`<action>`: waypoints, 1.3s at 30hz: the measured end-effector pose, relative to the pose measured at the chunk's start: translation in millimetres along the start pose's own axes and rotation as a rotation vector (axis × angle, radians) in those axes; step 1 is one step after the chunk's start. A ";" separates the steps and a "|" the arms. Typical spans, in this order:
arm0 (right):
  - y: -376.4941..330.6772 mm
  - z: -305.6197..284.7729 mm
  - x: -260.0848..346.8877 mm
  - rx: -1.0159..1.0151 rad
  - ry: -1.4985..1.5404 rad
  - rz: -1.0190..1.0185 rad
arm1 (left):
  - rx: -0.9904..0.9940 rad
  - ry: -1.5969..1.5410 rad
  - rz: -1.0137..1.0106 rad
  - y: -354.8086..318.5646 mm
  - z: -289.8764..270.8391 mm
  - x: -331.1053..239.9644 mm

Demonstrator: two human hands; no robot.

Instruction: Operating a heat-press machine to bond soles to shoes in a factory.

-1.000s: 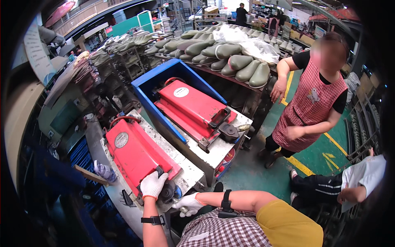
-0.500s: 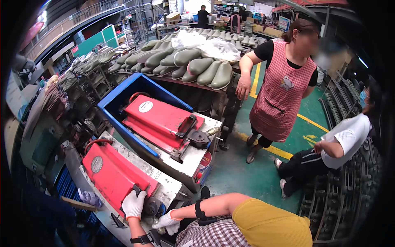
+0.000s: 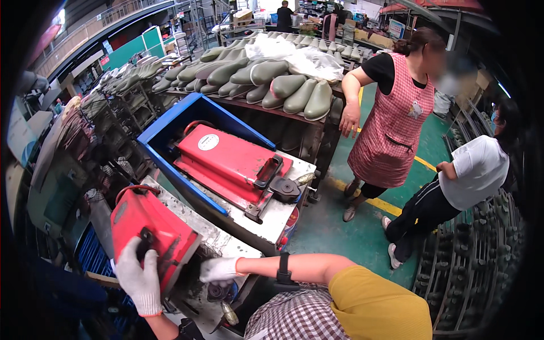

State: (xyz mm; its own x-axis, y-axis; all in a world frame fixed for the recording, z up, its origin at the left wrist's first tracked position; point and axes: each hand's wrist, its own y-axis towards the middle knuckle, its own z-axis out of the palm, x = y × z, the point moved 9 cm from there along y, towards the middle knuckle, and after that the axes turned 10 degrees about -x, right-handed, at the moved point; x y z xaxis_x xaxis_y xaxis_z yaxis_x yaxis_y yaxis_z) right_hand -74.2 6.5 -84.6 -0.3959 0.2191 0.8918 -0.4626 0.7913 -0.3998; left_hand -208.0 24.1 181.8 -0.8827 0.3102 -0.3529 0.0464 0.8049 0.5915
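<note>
Over on the far left, blue slats (image 3: 93, 255) show beyond the left hand, with a wooden bar (image 3: 102, 279) near the glove. And here is the left hand (image 3: 137, 276) itself, white-gloved, clamped on the black handle (image 3: 148, 234) of the near cover (image 3: 141, 216), a red one, and that cover stands tilted, its near end up off the bench (image 3: 229, 245), its body sloping away ahead of the left hand. The hands are apart, the raised end between them. In from the right comes the right hand (image 3: 221, 269), gloved too, right beside that raised end; its fingertips are lost in the shadow, so I cannot tell whether they grip anything. Just below it sits a black knob (image 3: 217, 293), and closer to the wearer than that hand, a metallic grip (image 3: 229, 313) juts out. Well ahead of both hands, a blue box (image 3: 169, 118) stands around the back of the far cover (image 3: 238, 158), red as well and lying down flat. Beyond it, olive shoe forms (image 3: 286, 89) pile up under a white plastic sheet (image 3: 314, 65). Off to the right of the right hand, a person in a pink apron (image 3: 385, 144) stands; farther right, a person in a white top (image 3: 479, 170), then dark racks (image 3: 470, 266).
</note>
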 end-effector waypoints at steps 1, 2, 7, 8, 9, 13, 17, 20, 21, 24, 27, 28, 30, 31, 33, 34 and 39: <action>15.0 -9.8 13.0 -0.095 -0.030 -0.069 | -0.088 0.064 0.062 5.1 -14.1 -2.2; 24.0 -28.8 29.5 -0.340 -0.138 -0.210 | -0.201 0.175 0.148 5.6 -23.7 -7.8; 85.8 -33.9 63.0 -0.601 -0.373 -0.279 | -0.387 0.435 0.229 -2.9 -33.7 8.4; 94.5 -27.8 68.6 -0.617 -0.421 -0.282 | -0.447 0.445 0.282 -4.9 -37.5 9.2; 102.6 -17.6 75.5 -0.603 -0.485 -0.310 | -0.425 0.496 0.225 -3.0 -36.3 19.7; 125.8 15.8 89.9 -0.568 -0.718 -0.285 | -0.504 0.529 0.237 4.5 -43.1 29.2; 140.9 9.0 81.2 -0.576 -0.629 -0.164 | -0.492 0.504 0.221 7.6 -42.2 32.4; 141.2 -18.5 78.7 -0.630 -0.374 -0.188 | -0.463 0.483 0.226 -3.4 -45.8 43.3; 137.2 -28.3 74.5 -0.633 -0.263 -0.186 | -0.398 0.483 0.159 -8.9 -41.4 56.0; 122.7 -28.0 55.9 -0.354 0.554 -0.099 | -0.447 0.135 0.214 -60.9 -50.9 70.4; 77.3 -5.0 42.1 -0.137 0.906 -0.034 | -0.603 -0.568 -0.374 -157.0 -14.1 119.5; 63.7 6.3 43.9 -0.101 0.899 -0.053 | -0.499 -0.604 -0.523 -184.6 3.6 131.5; 43.0 38.0 52.4 0.024 0.923 -0.071 | -0.307 -0.672 -0.780 -238.5 40.7 141.3; 30.9 59.1 58.6 0.108 0.970 -0.074 | -0.137 -0.584 -0.870 -259.7 54.6 141.0; 12.3 101.2 83.9 0.259 0.931 -0.171 | -0.298 -1.277 -1.191 -289.8 66.9 140.1; 4.4 116.1 85.3 0.215 0.687 -0.203 | -0.297 -1.014 -1.016 -284.6 44.1 141.3; -10.8 147.7 125.1 0.144 -0.158 -0.712 | -0.234 -0.817 -0.986 -304.4 5.4 146.5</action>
State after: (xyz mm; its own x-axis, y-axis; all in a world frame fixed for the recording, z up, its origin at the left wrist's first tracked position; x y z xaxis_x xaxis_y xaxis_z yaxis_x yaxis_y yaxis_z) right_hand -235.9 -59.0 0.0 -0.0652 -0.4122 0.9088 -0.7451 0.6259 0.2304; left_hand -348.9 -172.7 -53.8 0.0442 -0.0745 -0.9962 -0.6093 0.7883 -0.0860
